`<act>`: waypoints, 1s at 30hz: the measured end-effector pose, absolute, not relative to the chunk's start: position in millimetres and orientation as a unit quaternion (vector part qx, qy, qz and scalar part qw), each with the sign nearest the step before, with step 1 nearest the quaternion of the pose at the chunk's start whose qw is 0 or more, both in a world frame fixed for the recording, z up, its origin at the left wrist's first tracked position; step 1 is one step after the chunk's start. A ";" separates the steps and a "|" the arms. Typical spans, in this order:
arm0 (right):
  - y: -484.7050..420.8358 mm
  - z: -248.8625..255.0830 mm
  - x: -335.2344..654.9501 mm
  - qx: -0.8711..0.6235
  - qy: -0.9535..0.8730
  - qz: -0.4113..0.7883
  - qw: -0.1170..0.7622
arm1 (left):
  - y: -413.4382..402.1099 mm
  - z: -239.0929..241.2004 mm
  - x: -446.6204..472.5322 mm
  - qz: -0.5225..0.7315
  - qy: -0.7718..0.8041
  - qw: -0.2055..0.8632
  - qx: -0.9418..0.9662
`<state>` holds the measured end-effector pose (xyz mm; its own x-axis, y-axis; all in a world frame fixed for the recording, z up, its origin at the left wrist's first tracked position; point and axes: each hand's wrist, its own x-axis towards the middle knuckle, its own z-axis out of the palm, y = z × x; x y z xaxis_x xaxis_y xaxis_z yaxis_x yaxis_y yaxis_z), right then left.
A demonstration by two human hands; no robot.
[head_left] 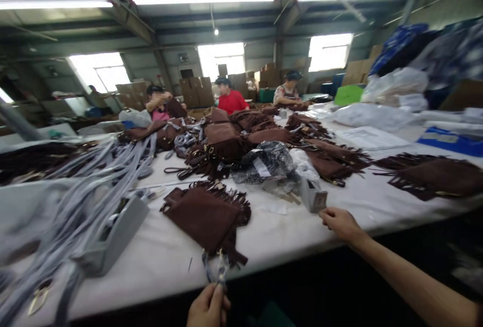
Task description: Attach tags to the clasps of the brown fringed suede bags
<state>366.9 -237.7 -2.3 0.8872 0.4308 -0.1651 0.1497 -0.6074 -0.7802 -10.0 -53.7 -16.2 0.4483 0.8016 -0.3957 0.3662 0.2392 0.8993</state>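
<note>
A brown suede fringed bag [209, 216] lies on the white table [166, 261] in front of me. My left hand [209, 309], at the bottom edge, is closed in a pinch on a thin grey strap end [219, 269] that hangs from the bag's near corner. My right hand [340, 222] reaches across the table edge, fingers curled, touching a small grey box [314, 197]. I cannot tell whether it grips the box.
A grey tray [113, 239] with many grey straps [75, 201] lies at left. Several brown fringed bags [264, 138] are piled mid-table, another [433, 176] at right, plastic bags [377, 110] beyond. Three people [230, 99] sit at the far end.
</note>
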 end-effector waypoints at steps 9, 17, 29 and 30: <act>-138.1 12.1 160.8 -0.636 -0.452 0.474 0.408 | -68.2 -19.6 -10.0 0.186 0.488 0.494 0.695; -100.2 -15.3 128.5 -0.684 -0.430 0.441 0.390 | -72.4 -16.1 -17.2 0.224 0.447 0.385 0.776; -111.9 -20.5 133.0 -0.613 -0.409 0.502 0.453 | -71.8 -24.8 -23.4 0.215 0.442 0.390 0.779; -112.2 -16.5 132.4 -0.587 -0.421 0.511 0.466 | -72.4 -24.4 -23.6 0.215 0.446 0.388 0.777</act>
<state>132.4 -112.2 -16.5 0.1231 0.9707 -0.2063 0.0177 -0.2100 -0.9775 -23.6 -72.4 -24.4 0.5101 0.8600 -0.0124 0.5265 -0.3008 0.7952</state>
